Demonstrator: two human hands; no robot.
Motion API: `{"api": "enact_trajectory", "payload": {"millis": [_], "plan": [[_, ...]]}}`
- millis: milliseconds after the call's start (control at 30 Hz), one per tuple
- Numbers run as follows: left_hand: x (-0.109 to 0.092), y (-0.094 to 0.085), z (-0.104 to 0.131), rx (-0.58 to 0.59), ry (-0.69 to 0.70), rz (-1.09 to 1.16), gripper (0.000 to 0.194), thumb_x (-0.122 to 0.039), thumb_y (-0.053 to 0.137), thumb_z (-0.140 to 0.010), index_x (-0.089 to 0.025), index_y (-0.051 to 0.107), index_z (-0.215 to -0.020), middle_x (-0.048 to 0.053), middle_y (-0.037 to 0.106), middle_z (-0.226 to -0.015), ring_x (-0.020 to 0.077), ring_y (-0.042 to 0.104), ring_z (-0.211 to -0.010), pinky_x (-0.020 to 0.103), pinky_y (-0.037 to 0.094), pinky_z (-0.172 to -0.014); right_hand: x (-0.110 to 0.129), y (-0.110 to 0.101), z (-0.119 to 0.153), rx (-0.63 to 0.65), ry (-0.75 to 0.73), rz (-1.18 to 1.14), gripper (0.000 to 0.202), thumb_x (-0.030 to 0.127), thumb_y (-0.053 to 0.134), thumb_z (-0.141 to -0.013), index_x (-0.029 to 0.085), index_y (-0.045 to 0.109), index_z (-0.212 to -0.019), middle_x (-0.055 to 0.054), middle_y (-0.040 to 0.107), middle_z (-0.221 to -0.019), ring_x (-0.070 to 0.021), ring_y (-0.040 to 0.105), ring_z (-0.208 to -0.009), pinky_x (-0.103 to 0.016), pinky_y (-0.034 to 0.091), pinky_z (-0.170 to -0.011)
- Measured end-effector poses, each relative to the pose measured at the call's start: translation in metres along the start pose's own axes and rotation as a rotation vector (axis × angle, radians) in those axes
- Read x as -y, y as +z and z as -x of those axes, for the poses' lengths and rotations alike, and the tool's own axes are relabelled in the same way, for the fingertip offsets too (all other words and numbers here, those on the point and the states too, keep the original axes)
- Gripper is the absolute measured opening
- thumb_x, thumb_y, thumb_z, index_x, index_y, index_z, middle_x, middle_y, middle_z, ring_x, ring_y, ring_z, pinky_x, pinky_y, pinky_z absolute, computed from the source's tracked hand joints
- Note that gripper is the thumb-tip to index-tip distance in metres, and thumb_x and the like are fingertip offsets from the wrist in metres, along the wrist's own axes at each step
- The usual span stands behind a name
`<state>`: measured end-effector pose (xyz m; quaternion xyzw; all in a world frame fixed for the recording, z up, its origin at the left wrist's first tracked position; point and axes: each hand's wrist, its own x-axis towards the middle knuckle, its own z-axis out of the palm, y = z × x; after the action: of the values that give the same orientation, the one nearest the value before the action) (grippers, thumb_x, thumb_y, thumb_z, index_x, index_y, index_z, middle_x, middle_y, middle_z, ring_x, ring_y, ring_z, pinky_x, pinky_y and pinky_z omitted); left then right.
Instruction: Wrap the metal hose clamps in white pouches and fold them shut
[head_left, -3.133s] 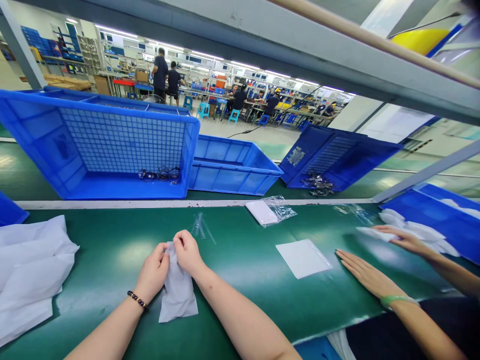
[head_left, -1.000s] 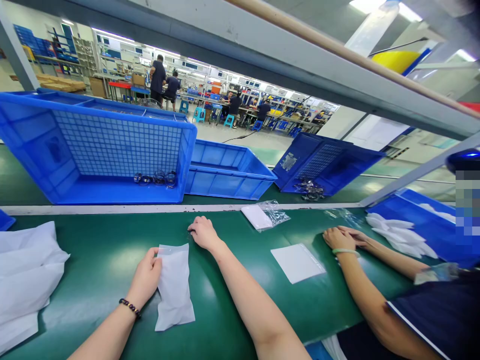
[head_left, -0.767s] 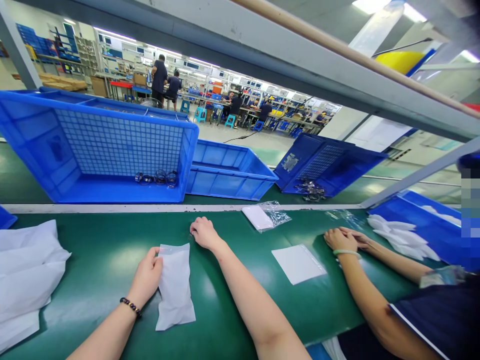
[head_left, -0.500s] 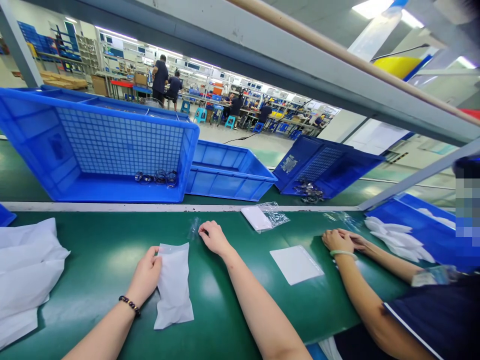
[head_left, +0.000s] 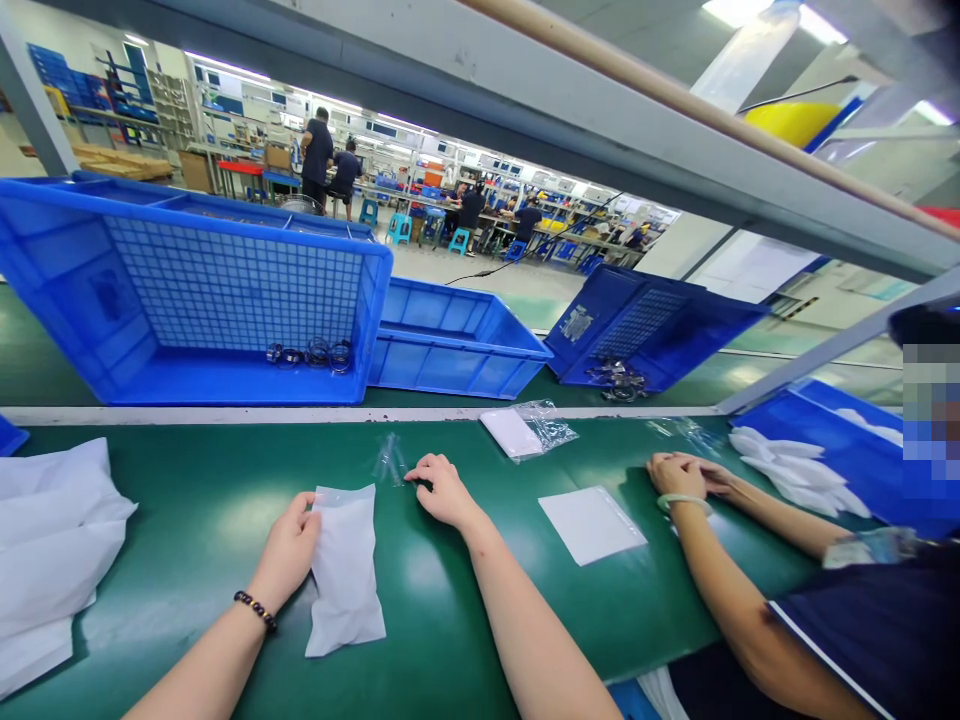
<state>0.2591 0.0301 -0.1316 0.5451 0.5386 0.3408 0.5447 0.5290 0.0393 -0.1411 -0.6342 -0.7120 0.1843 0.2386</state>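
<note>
Left hand (head_left: 289,535) is closed, thumb and fingers pinching the upper left side of the white pouch (head_left: 346,570), which lies on the green table (head_left: 195,540), well in from the far edge. Right hand (head_left: 448,492) is loosely curled, index fingertip at the clear strips (head_left: 388,462) nearer that edge; can't tell if it's pinching one.

Tabletop (head_left: 187,520) backed by bins (head_left: 461,365)
The pouch (head_left: 346,575) is flanked by a heap of sheets (head_left: 52,550) at left, a packet (head_left: 589,525) at right; strips (head_left: 388,462) are laid behind.
</note>
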Motion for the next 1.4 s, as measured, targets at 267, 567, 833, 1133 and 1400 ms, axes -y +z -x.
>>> {"api": "enact_trajectory", "payload": {"millis": [267,567,833,1133,1400], "plan": [[-0.003,-0.005,-0.001,0.023,0.069,-0.071,0.022,-0.038,0.049,-0.076,-0.018,0.055,-0.081,-0.005,0.052,-0.053,0.0112,0.045,-0.048,0.019,0.031,-0.047,0.015,-0.004,0.012,-0.053,0.233,-0.506,0.019,0.016,0.05,-0.074,0.019,0.064,-0.087,-0.006,0.058,-0.095,-0.0173,0.055,-0.084,-0.033,0.045,-0.074],[-0.02,-0.009,0.003,0.081,-0.06,0.109,0.029,-0.045,0.058,-0.069,-0.018,0.05,-0.072,-0.006,0.049,-0.054,0.006,0.036,-0.037,0.018,0.029,-0.033,0.071,0.041,0.016,0.279,0.496,-1.002,0.031,0.035,0.067,-0.061,0.013,0.057,-0.08,-0.001,0.063,-0.062,-0.0073,0.052,-0.035,-0.016,0.032,-0.028],[-0.035,-0.01,0.013,0.132,-0.199,0.232,0.033,-0.045,0.067,-0.065,-0.018,0.05,-0.076,-0.004,0.052,-0.068,0.0105,0.051,-0.062,0.026,0.052,-0.058,0.084,0.038,0.021,0.209,0.554,-1.154,0.033,0.032,0.072,-0.056,0.017,0.045,-0.067,0.002,0.058,-0.051,-0.016,0.065,-0.055,-0.02,0.05,-0.044],[-0.032,-0.023,0.048,0.354,0.118,-0.166,0.014,-0.031,0.054,-0.077,-0.019,0.063,-0.079,0.006,0.067,-0.091,0.0232,0.061,-0.089,0.035,0.048,-0.082,0.074,0.027,0.065,0.254,0.109,-0.955,0.009,0.02,0.062,-0.069,0.017,0.054,-0.071,-0.006,0.064,-0.1,-0.0148,0.063,-0.08,-0.028,0.051,-0.07],[-0.001,-0.036,0.072,0.408,0.498,-0.581,0.024,-0.014,0.044,-0.079,-0.025,0.066,-0.082,0.005,0.055,-0.125,0.0239,0.046,-0.121,0.037,0.041,-0.098,0.058,0.026,0.095,0.199,-0.376,-0.292,0.027,0.001,0.042,-0.072,0.02,0.059,-0.082,-0.008,0.052,-0.126,-0.0157,0.053,-0.11,-0.027,0.044,-0.088]]}}
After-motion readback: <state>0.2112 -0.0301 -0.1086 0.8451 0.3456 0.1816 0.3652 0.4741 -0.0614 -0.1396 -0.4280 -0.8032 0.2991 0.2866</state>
